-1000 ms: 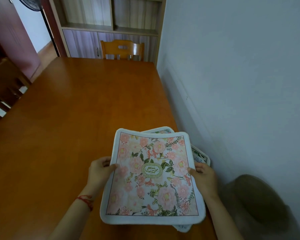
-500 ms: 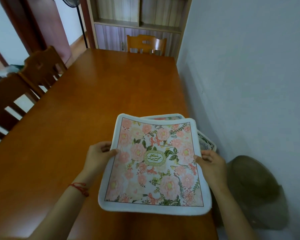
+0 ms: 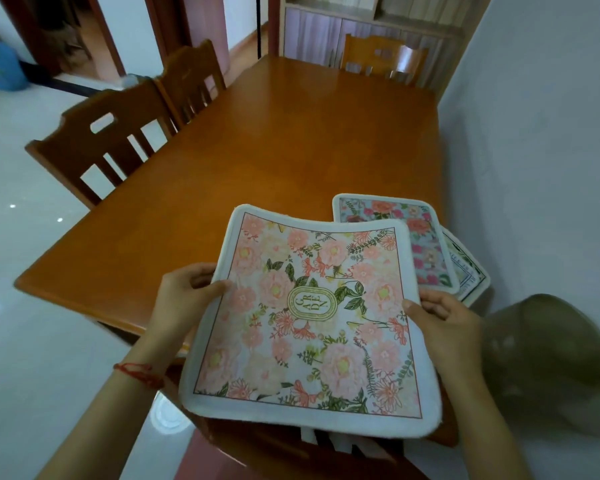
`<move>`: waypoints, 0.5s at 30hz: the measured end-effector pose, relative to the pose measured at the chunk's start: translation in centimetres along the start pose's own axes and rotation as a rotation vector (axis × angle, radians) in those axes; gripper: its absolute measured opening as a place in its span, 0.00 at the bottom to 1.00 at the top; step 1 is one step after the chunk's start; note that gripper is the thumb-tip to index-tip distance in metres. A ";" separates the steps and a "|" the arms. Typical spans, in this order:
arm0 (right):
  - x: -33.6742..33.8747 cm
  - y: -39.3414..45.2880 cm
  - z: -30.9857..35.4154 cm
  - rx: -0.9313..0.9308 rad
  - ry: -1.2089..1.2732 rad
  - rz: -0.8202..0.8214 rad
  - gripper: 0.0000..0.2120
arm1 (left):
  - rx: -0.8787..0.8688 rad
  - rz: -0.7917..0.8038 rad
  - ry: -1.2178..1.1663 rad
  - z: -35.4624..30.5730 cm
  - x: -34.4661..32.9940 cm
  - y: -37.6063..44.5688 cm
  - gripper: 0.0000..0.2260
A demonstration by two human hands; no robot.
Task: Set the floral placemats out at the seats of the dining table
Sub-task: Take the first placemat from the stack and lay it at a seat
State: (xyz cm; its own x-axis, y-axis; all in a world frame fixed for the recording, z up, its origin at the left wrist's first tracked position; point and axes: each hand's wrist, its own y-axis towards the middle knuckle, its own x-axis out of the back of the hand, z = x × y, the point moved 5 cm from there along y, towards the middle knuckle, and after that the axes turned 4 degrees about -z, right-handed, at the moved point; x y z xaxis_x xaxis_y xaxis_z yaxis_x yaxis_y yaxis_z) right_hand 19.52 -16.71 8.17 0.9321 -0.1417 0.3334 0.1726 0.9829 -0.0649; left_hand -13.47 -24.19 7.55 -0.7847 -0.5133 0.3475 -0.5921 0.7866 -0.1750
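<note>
A pink floral placemat (image 3: 312, 317) with a white border hangs in the air over the near end of the wooden dining table (image 3: 264, 147). My left hand (image 3: 184, 296) grips its left edge, thumb on top. My right hand (image 3: 444, 323) grips its right edge the same way. Two more placemats lie stacked on the table's near right corner: a blue floral one (image 3: 420, 237) on top and a white one with a green pattern (image 3: 468, 271) under it, both partly hidden by the held mat.
Two wooden chairs (image 3: 111, 140) stand along the table's left side, one chair (image 3: 381, 57) at the far end, and a chair back (image 3: 291, 452) right below me. A white wall runs along the table's right side. A round grey-green object (image 3: 548, 362) sits low right.
The pink placemat has come up off the stack and toward me in both hands, uncovering the blue mat beneath. My view has swung left and back from the table.
</note>
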 end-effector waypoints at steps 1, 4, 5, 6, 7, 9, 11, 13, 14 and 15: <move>-0.6 -0.5 0.1 -0.001 -0.001 0.009 0.08 | 0.004 -0.016 -0.004 0.3 1.0 -0.3 0.08; -2.7 -2.1 1.0 0.005 0.008 0.049 0.06 | 0.033 -0.066 -0.016 1.5 4.1 -1.1 0.09; -3.4 -2.7 1.4 0.006 0.013 0.061 0.06 | 0.044 -0.082 -0.031 1.9 5.2 -1.3 0.10; -4.3 -3.3 1.7 0.007 0.012 0.071 0.05 | 0.051 -0.098 -0.048 2.4 6.4 -1.6 0.10; -5.2 -4.0 2.2 0.009 0.008 0.080 0.05 | 0.055 -0.114 -0.062 2.8 7.7 -1.8 0.10; -7.0 -5.7 3.1 0.022 0.003 0.099 0.06 | 0.062 -0.147 -0.086 3.8 10.4 -2.3 0.10; -8.9 -7.5 4.0 0.044 0.003 0.115 0.06 | 0.075 -0.177 -0.113 4.9 13.2 -2.8 0.08; -11.1 -9.5 5.0 0.060 0.001 0.143 0.06 | 0.090 -0.207 -0.141 6.0 16.3 -3.5 0.08; -12.4 -10.5 5.4 0.062 0.002 0.159 0.06 | 0.098 -0.223 -0.151 6.7 17.9 -3.8 0.07; -13.7 -11.5 5.7 0.066 0.003 0.178 0.06 | 0.104 -0.241 -0.158 7.4 19.6 -4.1 0.07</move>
State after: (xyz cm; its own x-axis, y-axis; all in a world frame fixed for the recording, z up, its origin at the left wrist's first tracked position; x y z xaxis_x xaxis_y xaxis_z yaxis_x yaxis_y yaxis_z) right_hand 2.95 -25.40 9.73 0.9469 0.0346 0.3197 -0.0161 0.9980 -0.0603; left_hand -27.79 -39.98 8.25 -0.6335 -0.7341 0.2444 -0.7737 0.6007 -0.2012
